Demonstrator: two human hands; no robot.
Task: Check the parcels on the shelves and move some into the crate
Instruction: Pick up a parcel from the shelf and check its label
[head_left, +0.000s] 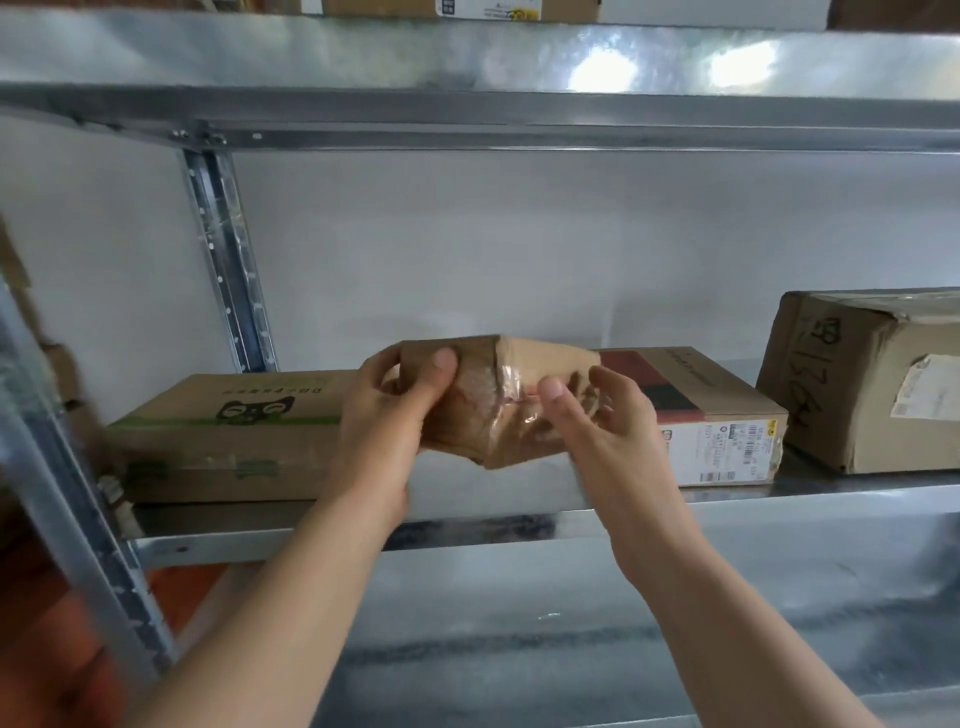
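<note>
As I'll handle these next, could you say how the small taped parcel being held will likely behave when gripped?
The small taped parcel probably gives under pressure: its cardboard looks creased and dented between the left hand and right hand. The glossy tape across its face may feel slippery. Held aloft by fingers and thumbs, it seems light for its size.
</note>
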